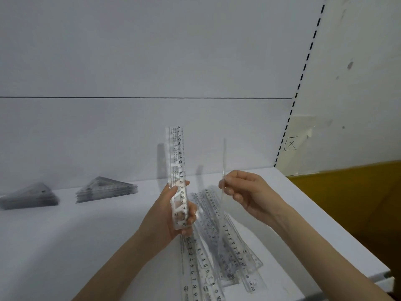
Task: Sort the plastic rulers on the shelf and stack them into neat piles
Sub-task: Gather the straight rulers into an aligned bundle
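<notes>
Shelf (76,246): white and flat. Its right edge runs from the foot of the slotted upright (303,70) toward the lower right corner of the view, where the front edge begins. The back edge meets a white back panel (152,61) crossed by one thin horizontal seam. Bare shelf surface lies left of and in front of the left forearm, and between the hands and the back panel.

Left hand (171,210): raised above the shelf, fingers and thumb curled round the lower end of a held bundle (179,161) of clear straight rulers. The bundle stands upright with its printed scale facing the camera.

Right hand (245,192): raised just right of the left hand and apart from it. Thumb and fingertips pinch a single ruler (224,157), which is upright, seen edge-on and blurred.

Loose pile (217,253): clear straight rulers lying on the shelf beneath and in front of both hands. They overlap at differing angles, fan toward the front edge, and the rightmost lie near the right edge.

Near triangle stack (106,190): clear set squares, piled evenly, on the shelf close to the back panel, left of the hands and well apart from them.

Far triangle stack (30,196): a second such pile, further left, blurred.

Beyond the right edge: a pale wall (358,83) bearing a boxed X mark (290,144), and below it a yellow-brown surface (347,203).
</notes>
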